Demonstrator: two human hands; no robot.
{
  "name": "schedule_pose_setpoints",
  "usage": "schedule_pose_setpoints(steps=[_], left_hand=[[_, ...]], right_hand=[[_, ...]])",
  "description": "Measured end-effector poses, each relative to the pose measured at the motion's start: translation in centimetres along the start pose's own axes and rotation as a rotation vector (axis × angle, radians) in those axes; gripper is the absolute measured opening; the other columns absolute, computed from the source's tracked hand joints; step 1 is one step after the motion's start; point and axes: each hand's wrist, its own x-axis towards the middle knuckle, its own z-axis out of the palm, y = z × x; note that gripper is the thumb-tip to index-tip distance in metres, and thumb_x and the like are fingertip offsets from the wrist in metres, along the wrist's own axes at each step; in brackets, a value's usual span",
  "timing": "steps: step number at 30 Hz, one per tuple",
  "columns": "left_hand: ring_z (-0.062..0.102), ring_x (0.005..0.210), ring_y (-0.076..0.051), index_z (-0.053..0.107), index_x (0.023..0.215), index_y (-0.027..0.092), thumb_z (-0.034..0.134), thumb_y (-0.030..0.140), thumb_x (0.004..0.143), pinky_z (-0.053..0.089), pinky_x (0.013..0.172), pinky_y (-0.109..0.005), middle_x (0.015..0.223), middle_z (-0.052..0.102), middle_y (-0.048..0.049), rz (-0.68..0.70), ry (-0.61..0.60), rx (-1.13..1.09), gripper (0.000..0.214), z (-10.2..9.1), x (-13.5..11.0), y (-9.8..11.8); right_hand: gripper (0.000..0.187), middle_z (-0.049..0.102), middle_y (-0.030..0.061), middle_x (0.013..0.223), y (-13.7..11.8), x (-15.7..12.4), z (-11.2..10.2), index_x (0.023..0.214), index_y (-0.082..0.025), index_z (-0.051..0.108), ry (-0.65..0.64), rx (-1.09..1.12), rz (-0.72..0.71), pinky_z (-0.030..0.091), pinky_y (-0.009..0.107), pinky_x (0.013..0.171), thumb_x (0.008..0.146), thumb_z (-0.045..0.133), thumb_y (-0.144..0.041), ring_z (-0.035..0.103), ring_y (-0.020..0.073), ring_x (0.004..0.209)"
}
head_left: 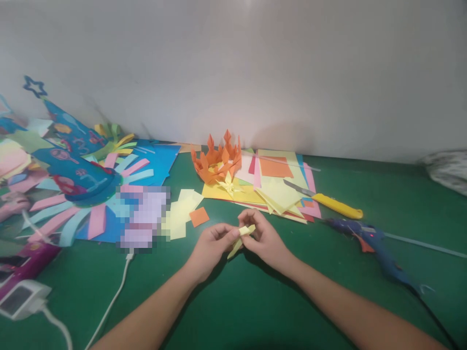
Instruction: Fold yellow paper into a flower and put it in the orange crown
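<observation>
Between my two hands is a small folded piece of pale yellow paper [236, 247], held above the green table. My left hand [216, 244] pinches it from the left with thumb and fingers. From the right, my right hand [261, 235] grips the same piece, its fingers curled round the upper end. Part of the paper is hidden behind the fingers. Just beyond my hands lies a yellow folded paper star flower [229, 186], in front of an orange folded-paper crown [207, 167]. A small orange paper square [199, 217] rests left of my hands, beside pale yellow paper pieces [178, 224].
Coloured paper sheets [284, 167] are stacked behind my hands. A yellow utility knife [337, 205] with its blade out and a blue glue gun [375, 243] lie right. Decorated blue cone hats [82, 170], a pixelated object [144, 218], cables and a white plug [24, 299] occupy the left.
</observation>
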Motion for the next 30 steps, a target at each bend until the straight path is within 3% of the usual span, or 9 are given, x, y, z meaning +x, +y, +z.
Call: schedule_pose_setpoints(steps=[3, 7, 10, 16, 21, 25, 30], left_hand=[[0.043, 0.052, -0.004, 0.061, 0.073, 0.012, 0.066, 0.04, 0.073, 0.033, 0.05, -0.015, 0.056, 0.052, 0.0047, 0.007, 0.027, 0.004, 0.028, 0.4, 0.0, 0.1], [0.056, 0.062, -0.008, 0.056, 0.073, 0.014, 0.065, 0.042, 0.073, 0.048, 0.062, -0.021, 0.068, 0.058, 0.0024, 0.017, 0.039, -0.059, 0.03, 1.0, 0.0, 0.2], [0.057, 0.063, -0.008, 0.054, 0.074, 0.014, 0.063, 0.042, 0.075, 0.052, 0.063, -0.023, 0.071, 0.058, 0.0021, 0.049, 0.078, -0.071, 0.029, 1.2, 0.0, 0.1], [0.055, 0.056, -0.008, 0.049, 0.076, 0.015, 0.055, 0.04, 0.081, 0.048, 0.055, -0.021, 0.067, 0.055, 0.0025, 0.113, 0.113, 0.043, 0.026, 1.3, 0.1, -0.6], [0.048, 0.053, -0.009, 0.047, 0.076, 0.018, 0.047, 0.035, 0.085, 0.039, 0.05, -0.02, 0.061, 0.049, 0.0046, 0.243, 0.197, 0.366, 0.019, 0.9, -0.1, -1.0], [0.047, 0.061, -0.01, 0.047, 0.075, 0.019, 0.044, 0.03, 0.086, 0.037, 0.055, -0.022, 0.067, 0.049, 0.003, 0.341, 0.234, 0.613, 0.016, 0.6, -0.3, -0.9], [0.046, 0.062, -0.011, 0.045, 0.074, 0.02, 0.04, 0.03, 0.087, 0.035, 0.057, -0.023, 0.068, 0.047, 0.003, 0.345, 0.202, 0.669, 0.018, 0.5, -0.3, -1.1]], right_hand=[[0.031, 0.044, -0.002, 0.082, 0.1, 0.0, 0.1, 0.095, -0.022, 0.045, 0.009, -0.019, -0.015, 0.041, 0.022, 0.065, 0.069, 0.051, -0.008, 0.046, 0.0116, 0.076], [0.019, 0.045, -0.0018, 0.082, -0.1, 0.0, 0.2, 0.092, -0.022, 0.046, 0.027, -0.034, -0.02, 0.041, 0.022, 0.061, 0.076, 0.053, -0.015, 0.046, 0.0107, 0.071], [0.017, 0.047, -0.0019, 0.078, -0.3, 0.0, 0.2, 0.09, -0.021, 0.046, -0.001, -0.002, 0.0, 0.042, 0.023, 0.059, 0.077, 0.057, -0.023, 0.048, 0.0108, 0.067], [0.022, 0.048, -0.0038, 0.068, -0.4, 0.0, 0.1, 0.085, -0.02, 0.047, 0.006, 0.008, 0.069, 0.043, 0.023, 0.054, 0.077, 0.061, -0.035, 0.05, 0.0101, 0.058], [0.022, 0.046, -0.0049, 0.063, -0.4, 0.0, 0.0, 0.079, -0.019, 0.049, 0.006, -0.098, 0.107, 0.038, 0.021, 0.05, 0.078, 0.06, -0.038, 0.046, 0.0092, 0.054], [0.02, 0.045, -0.0042, 0.063, -0.6, -0.2, 0.0, 0.077, -0.018, 0.051, -0.048, -0.225, 0.06, 0.036, 0.021, 0.05, 0.084, 0.052, -0.037, 0.044, 0.0093, 0.055], [0.021, 0.047, -0.0031, 0.065, -0.7, -0.3, -0.1, 0.076, -0.018, 0.053, -0.069, -0.31, -0.004, 0.035, 0.021, 0.054, 0.088, 0.047, -0.034, 0.044, 0.01, 0.058]])
